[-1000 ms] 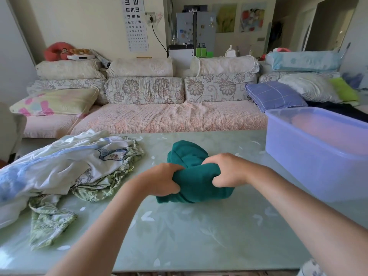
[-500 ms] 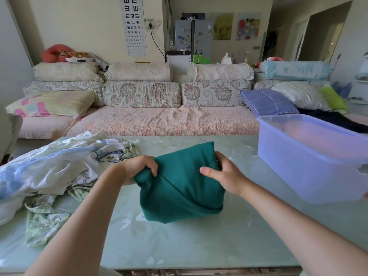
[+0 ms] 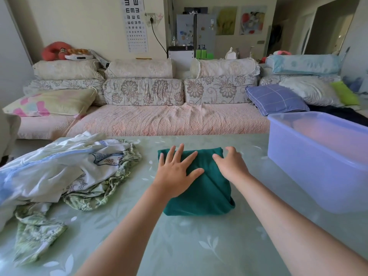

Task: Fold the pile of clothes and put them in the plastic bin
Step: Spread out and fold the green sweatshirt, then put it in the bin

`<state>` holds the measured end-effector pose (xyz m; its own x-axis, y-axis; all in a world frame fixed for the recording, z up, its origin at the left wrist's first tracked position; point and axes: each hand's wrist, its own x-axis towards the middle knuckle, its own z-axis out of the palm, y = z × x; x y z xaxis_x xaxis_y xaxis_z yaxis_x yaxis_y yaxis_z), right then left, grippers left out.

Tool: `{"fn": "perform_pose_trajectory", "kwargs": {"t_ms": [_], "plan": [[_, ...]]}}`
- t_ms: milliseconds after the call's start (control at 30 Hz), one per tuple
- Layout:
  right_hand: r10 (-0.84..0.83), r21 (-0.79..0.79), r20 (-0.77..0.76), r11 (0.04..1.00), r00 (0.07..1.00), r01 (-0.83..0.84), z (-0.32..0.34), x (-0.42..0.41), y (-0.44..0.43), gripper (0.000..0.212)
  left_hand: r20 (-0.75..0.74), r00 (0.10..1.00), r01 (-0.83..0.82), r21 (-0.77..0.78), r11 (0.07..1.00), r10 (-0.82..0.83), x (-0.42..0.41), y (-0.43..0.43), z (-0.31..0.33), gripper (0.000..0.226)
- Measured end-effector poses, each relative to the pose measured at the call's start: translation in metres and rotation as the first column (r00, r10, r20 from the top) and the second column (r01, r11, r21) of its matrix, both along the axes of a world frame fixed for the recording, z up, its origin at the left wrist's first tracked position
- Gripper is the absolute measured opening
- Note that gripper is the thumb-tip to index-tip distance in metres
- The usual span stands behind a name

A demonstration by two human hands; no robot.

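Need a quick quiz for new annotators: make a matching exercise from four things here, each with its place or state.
1 green garment
2 plastic bin
3 pile of clothes
4 left hand

A loose heap, left side of the table
B flat on the garment, fingers spread
C folded, middle of the table
D standing at the table's right

Pairs: 1-C, 2-D, 3-A, 4-B

A floral sofa [image 3: 167, 120] runs behind the green table [image 3: 199, 246]; a blue pillow [image 3: 275, 101] lies on it, an eye chart [image 3: 135, 22] hangs above, perhaps a fridge [image 3: 196, 30] beyond
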<state>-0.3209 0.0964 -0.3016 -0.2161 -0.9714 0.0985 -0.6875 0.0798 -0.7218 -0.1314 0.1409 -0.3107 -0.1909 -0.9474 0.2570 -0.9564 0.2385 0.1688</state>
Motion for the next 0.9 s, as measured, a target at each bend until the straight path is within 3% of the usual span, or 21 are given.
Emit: {"fn": "perform_pose_trajectory", "kwargs": {"t_ms": [33, 100, 167, 233, 300, 400, 467, 533, 633, 800, 900], "plan": [[0.003, -0.119, -0.106, 0.993, 0.994, -0.016, 0.0, 0.0, -0.002, 0.057, -0.032, 0.999, 0.02, 0.0, 1.0, -0.02, -0.001, -0.007, -0.001, 0.067], [0.139, -0.365, -0.315, 0.895, 0.939, -0.256, 0.0, 0.0, -0.005, 0.053, -0.153, 0.986, 0.072, 0.001, 0.997, -0.071, -0.001, -0.021, -0.005, 0.067], [0.366, -0.304, -0.441, 0.798, 0.819, -0.521, -0.003, 0.002, -0.009, 0.049, -0.297, 0.95, 0.092, -0.023, 0.996, -0.094, 0.001, -0.029, -0.015, 0.068], [0.503, -0.077, -0.435, 0.805, 0.747, -0.588, -0.012, 0.004, -0.011, 0.046, -0.392, 0.919, 0.022, -0.055, 0.998, -0.042, 0.002, -0.035, -0.027, 0.067], [0.53, 0.054, -0.337, 0.836, 0.778, -0.546, -0.02, 0.001, -0.018, 0.047, -0.414, 0.91, -0.067, -0.055, 0.996, 0.039, 0.003, -0.04, -0.033, 0.066], [0.485, 0.155, -0.14, 0.872, 0.863, -0.465, -0.025, -0.007, -0.028, 0.048, -0.433, 0.899, -0.026, 0.105, 0.994, 0.069, 0.001, -0.045, -0.03, 0.059], [0.423, 0.172, -0.05, 0.896, 0.905, -0.409, -0.025, -0.01, -0.035, 0.047, -0.469, 0.878, 0.003, 0.203, 0.979, 0.094, 0.002, -0.045, -0.027, 0.061], [0.368, 0.14, -0.054, 0.923, 0.928, -0.358, -0.02, -0.011, -0.041, 0.043, -0.428, 0.896, -0.021, 0.234, 0.972, 0.122, 0.004, -0.047, -0.025, 0.061], [0.249, 0.103, -0.066, 0.965, 0.966, -0.241, -0.016, -0.013, -0.053, 0.043, -0.217, 0.969, -0.087, 0.139, 0.986, 0.116, 0.003, -0.052, -0.014, 0.052], [0.088, 0.188, -0.05, 0.979, 0.995, -0.078, -0.02, -0.018, -0.078, 0.042, -0.37, 0.926, -0.063, 0.042, 0.997, 0.074, -0.022, -0.059, -0.001, 0.043], [0.109, 0.182, -0.036, 0.978, 0.993, -0.101, -0.025, -0.018, -0.089, 0.036, -0.296, 0.955, -0.042, -0.036, 0.998, 0.029, -0.026, -0.063, -0.015, 0.051]]}}
